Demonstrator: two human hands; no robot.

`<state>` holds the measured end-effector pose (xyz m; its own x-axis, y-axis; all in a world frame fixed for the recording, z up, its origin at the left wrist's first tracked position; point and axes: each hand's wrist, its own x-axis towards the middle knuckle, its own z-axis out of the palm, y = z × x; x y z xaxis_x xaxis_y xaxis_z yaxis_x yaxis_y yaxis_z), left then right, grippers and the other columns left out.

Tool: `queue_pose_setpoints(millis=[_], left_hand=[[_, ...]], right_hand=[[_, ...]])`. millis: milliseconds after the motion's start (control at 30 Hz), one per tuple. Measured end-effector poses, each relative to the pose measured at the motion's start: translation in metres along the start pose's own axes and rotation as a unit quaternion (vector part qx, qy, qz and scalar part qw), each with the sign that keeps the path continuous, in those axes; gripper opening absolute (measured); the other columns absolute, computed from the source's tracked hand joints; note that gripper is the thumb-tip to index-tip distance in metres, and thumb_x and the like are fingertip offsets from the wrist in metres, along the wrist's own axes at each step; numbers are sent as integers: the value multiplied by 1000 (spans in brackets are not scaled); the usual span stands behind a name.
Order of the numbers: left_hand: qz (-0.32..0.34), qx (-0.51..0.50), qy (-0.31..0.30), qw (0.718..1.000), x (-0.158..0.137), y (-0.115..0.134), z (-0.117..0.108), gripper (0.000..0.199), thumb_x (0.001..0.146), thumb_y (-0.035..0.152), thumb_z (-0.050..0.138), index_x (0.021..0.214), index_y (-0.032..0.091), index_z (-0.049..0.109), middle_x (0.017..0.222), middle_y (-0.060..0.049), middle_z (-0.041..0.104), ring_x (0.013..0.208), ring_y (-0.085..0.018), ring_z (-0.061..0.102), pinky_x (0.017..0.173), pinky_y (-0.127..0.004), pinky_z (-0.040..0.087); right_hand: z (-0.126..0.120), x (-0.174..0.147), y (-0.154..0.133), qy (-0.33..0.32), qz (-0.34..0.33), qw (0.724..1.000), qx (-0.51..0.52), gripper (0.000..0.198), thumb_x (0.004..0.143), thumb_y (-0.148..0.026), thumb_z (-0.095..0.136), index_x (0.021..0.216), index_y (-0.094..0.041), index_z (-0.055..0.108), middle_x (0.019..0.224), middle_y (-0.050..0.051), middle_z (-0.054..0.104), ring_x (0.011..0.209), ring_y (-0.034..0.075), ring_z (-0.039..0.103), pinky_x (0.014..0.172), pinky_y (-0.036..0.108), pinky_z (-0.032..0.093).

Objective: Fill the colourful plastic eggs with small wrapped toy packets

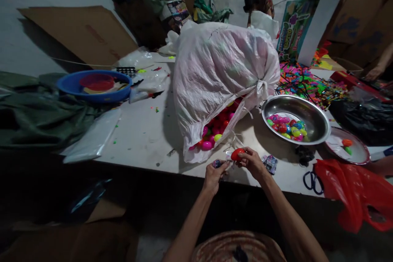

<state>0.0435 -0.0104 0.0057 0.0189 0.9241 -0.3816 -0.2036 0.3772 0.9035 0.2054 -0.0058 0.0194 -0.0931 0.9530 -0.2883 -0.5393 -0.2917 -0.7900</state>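
Note:
At the table's front edge, my right hand point(254, 164) pinches a red plastic egg point(237, 154). Close beside it, my left hand point(213, 177) is closed on a small dark printed piece point(217, 163), perhaps a sticker or packet. A bit of clear film point(229, 155) shows between the hands; which hand holds it I cannot tell. Just behind them, a big white woven sack point(224, 65) lies tied, with bright plastic eggs point(211, 133) showing in its opening. Another printed piece point(270, 164) lies right of my right hand.
To the right stand a steel bowl point(316, 125) of wrapped eggs and a plate point(364, 156). Scissors point(313, 182) lie beside a red plastic bag point(353, 192). A blue basin point(95, 95) stands left. Behind the sack is another person point(262, 12); an arm point(382, 63) shows far right.

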Motion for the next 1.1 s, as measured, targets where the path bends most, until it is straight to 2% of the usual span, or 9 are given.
queue_pose_setpoints(millis=[133, 267, 367, 433, 500, 667, 833, 933, 1100], left_hand=[[13, -36, 13, 999, 2, 0, 3, 34, 58, 38, 76, 52, 15, 52, 41, 10, 37, 34, -2, 28, 41, -18, 32], [8, -45, 22, 999, 5, 0, 6, 37, 62, 43, 72, 52, 15, 52, 39, 10, 33, 35, -2, 25, 41, -19, 31], [9, -34, 12, 999, 6, -2, 8, 38, 65, 46, 69, 52, 16, 50, 38, 10, 32, 35, -4, 28, 43, -20, 32], [12, -11, 7, 1000, 5, -4, 9, 40, 65, 48, 68, 51, 17, 48, 37, 9, 33, 37, -5, 32, 41, -19, 29], [19, 29, 1, 999, 5, -5, 8, 40, 65, 50, 68, 52, 16, 49, 37, 7, 35, 38, -6, 35, 38, -19, 25], [29, 76, -35, 996, 3, -3, 10, 39, 70, 51, 63, 59, 14, 57, 45, 5, 46, 37, -5, 35, 40, -19, 26], [-37, -54, -60, 996, 3, 2, 18, 40, 62, 40, 74, 91, 14, 66, 63, 4, 59, 35, -1, 32, 43, -19, 34], [-60, -137, -69, 986, 3, 3, 24, 41, 56, 33, 78, 90, 15, 66, 72, 3, 63, 35, 2, 29, 42, -17, 34], [-74, -169, -82, 979, 1, 0, 30, 33, 57, 30, 79, 82, 14, 64, 55, 7, 54, 34, 1, 28, 41, -15, 31]], right_hand=[[-7, -12, 6, 59, -58, 997, -3, 27, 68, -32, 71, 84, -17, 56, 76, 2, 67, 55, 12, 60, 52, 23, 46], [-5, -23, 7, 108, -108, 983, -104, 33, 65, -35, 71, 89, -17, 57, 83, 3, 65, 63, 15, 61, 57, 28, 49], [0, -29, 4, 140, -155, 952, -223, 37, 63, -36, 71, 93, -18, 58, 86, 4, 64, 69, 17, 60, 60, 29, 49], [2, -31, 2, 155, -179, 926, -295, 37, 64, -35, 70, 94, -18, 58, 85, 4, 64, 67, 16, 58, 59, 28, 48], [3, -32, 2, 145, -185, 914, -331, 36, 64, -34, 70, 95, -19, 58, 84, 4, 64, 64, 15, 57, 57, 27, 47], [0, -34, 6, 79, -121, 956, -255, 34, 65, -37, 70, 91, -19, 57, 80, 2, 65, 65, 16, 61, 58, 27, 47], [2, -41, 14, 66, -105, 977, -175, 36, 67, -35, 72, 96, -21, 56, 80, 1, 66, 73, 18, 64, 67, 29, 49], [5, -42, 19, 74, -114, 979, -149, 35, 63, -33, 76, 91, -22, 58, 87, 2, 66, 79, 19, 64, 70, 29, 49], [2, -38, 24, 92, -94, 986, -103, 34, 59, -32, 78, 87, -19, 62, 84, 2, 67, 70, 18, 63, 66, 30, 50]])
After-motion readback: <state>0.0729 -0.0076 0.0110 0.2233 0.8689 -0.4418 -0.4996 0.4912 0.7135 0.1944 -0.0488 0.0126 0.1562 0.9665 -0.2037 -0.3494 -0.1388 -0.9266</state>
